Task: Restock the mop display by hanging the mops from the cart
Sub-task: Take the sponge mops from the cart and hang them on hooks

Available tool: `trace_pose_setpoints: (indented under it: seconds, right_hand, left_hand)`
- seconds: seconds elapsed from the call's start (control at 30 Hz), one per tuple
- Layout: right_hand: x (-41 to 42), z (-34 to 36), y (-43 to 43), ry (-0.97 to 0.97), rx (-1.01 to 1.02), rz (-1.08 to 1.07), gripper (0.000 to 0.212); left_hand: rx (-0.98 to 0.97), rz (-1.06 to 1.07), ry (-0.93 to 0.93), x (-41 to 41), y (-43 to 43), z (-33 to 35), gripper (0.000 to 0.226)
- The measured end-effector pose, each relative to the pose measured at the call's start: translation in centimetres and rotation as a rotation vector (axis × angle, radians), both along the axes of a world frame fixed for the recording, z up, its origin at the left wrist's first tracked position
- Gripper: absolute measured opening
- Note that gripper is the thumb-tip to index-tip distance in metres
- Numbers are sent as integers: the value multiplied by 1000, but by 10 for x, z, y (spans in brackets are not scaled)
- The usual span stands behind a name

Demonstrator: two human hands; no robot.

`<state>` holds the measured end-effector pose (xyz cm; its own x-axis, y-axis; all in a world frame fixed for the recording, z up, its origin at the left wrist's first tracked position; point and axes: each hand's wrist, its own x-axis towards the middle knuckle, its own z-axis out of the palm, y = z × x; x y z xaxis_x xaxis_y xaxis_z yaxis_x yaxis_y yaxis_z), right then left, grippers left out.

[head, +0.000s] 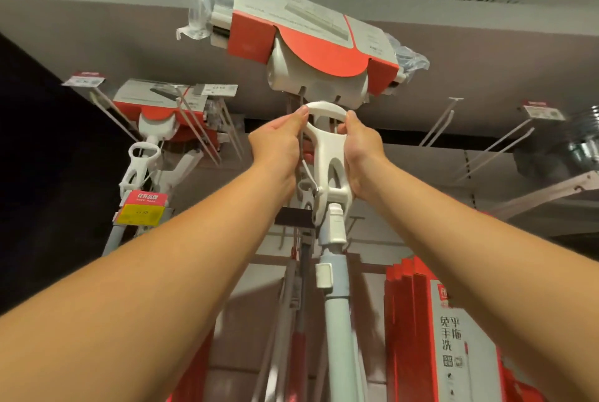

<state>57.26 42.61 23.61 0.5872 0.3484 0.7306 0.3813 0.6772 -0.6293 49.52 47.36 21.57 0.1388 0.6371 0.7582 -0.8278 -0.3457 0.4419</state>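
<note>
Both hands are raised overhead on one squeeze mop (334, 226). The left hand (278, 145) has curled fingers, its thumb and fingertips pinching the left side of the white wringer handle (325, 108). The right hand (359, 148) grips the handle's right limb, fingers curled behind it. The mop stands head-up. Its mop head (311, 38), in a red-and-white card sleeve with clear plastic at both ends, sits above the hands, close under the grey soffit (486, 22). The pale blue pole (338, 336) runs down between the forearms. Whether the mop already rests on a hook I cannot tell, as the handle hides that spot.

To the left, a second mop (152, 116) of the same kind hangs among metal display hooks (201, 129), with a yellow price label (139, 215) below it. To the right, more hooks (437, 126) jut out, with open room between them and the held mop. Red boxed packs (408, 320) stand at lower right, near the right forearm. A silver duct (583, 135) sits at the far right edge.
</note>
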Motion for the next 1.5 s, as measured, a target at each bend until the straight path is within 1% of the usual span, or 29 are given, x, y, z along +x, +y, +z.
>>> trace_pose_setpoints:
  seconds: [0.13, 0.3, 0.37, 0.43, 0.63, 0.73, 0.97, 1.17, 1.3, 1.4, 1.5]
  right_hand:
    - [9, 18, 25, -29, 31, -41, 36]
    - [18, 41, 53, -39, 89, -13, 36]
    - [25, 51, 65, -54, 101, -46, 37]
    - [33, 61, 77, -70, 103, -78, 37]
    - [64, 95, 95, -118, 166, -89, 36]
    - [78, 109, 101, -145, 196, -25, 35]
    - [109, 118, 125, -203, 182, 94, 34]
    - [121, 123, 143, -221, 191, 121, 36]
    - [117, 128, 152, -193, 141, 195, 41]
    - [121, 133, 163, -169, 82, 253, 52]
    - [133, 139, 170, -155, 46, 288, 50]
  left_hand:
    - [42, 2, -9, 9, 30, 20, 16]
    - [107, 30, 7, 22, 69, 46, 14]
    - [129, 47, 0, 28, 82, 57, 13]
    - [158, 51, -21, 35, 93, 68, 13]
    - [241, 105, -46, 61, 112, 101, 14]
    - [277, 140, -69, 72, 113, 112, 13]
    - [292, 251, -98, 91, 127, 117, 14]
    - [334, 276, -131, 99, 147, 119, 14]
    - [320, 327, -166, 97, 153, 124, 18]
    - [295, 339, -157, 98, 158, 128, 21]
    - [272, 333, -116, 103, 164, 129, 20]
